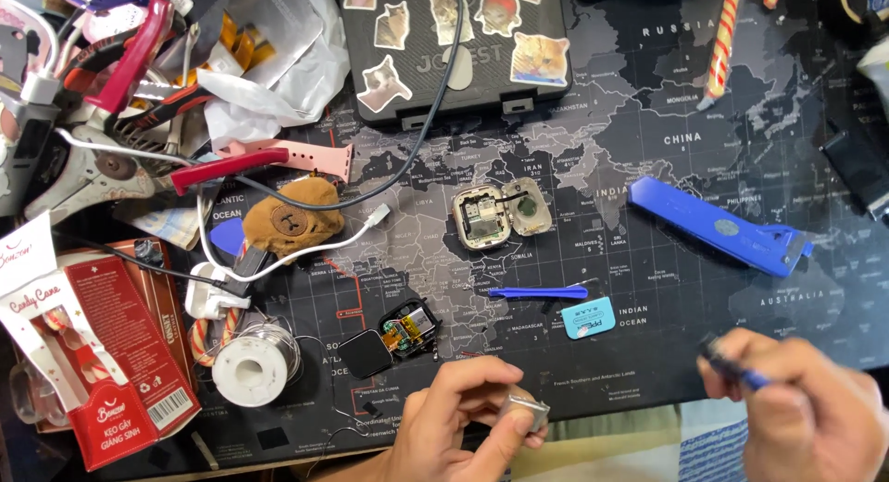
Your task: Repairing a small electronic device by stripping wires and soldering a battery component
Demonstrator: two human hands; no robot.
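Note:
My left hand [463, 417] is at the near edge of the dark map-printed mat [648, 149], pinching a small flat silvery part [525, 411] between thumb and fingers. My right hand [806, 399] at the lower right is closed around a thin blue-tipped tool [736, 371], blurred by motion. Just left of my left hand lies an opened smartwatch [403, 332], its black screen folded out and its inner parts showing. A second opened watch case [500, 212], beige, lies at the mat's centre. A blue plastic pry stick [537, 293] and a light blue pick [588, 317] lie between them.
A big blue scraper tool [718, 227] lies at the right. A dark case with cat stickers [454, 47] stands at the back. At the left are a solder spool [252, 363], a white charger with cable [211, 297], a brown bear pouch [292, 221], pliers [139, 121], a pink strap [296, 153] and red boxes [111, 352].

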